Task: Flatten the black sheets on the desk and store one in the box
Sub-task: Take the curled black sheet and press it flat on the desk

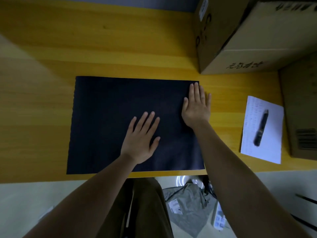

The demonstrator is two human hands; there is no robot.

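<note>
A large black sheet lies flat on the yellow wooden desk, its near edge close to the desk's front edge. My left hand rests palm down on the sheet's middle right, fingers spread. My right hand presses flat on the sheet's right edge, with the outer fingers over the bare desk. Neither hand grips anything. A cardboard box stands at the back right of the desk. Whether more than one sheet lies in the stack I cannot tell.
A white paper with a dark pen on it lies at the right. Another cardboard box sits at the far right edge. Below the desk are a grey bag and a power strip on the floor.
</note>
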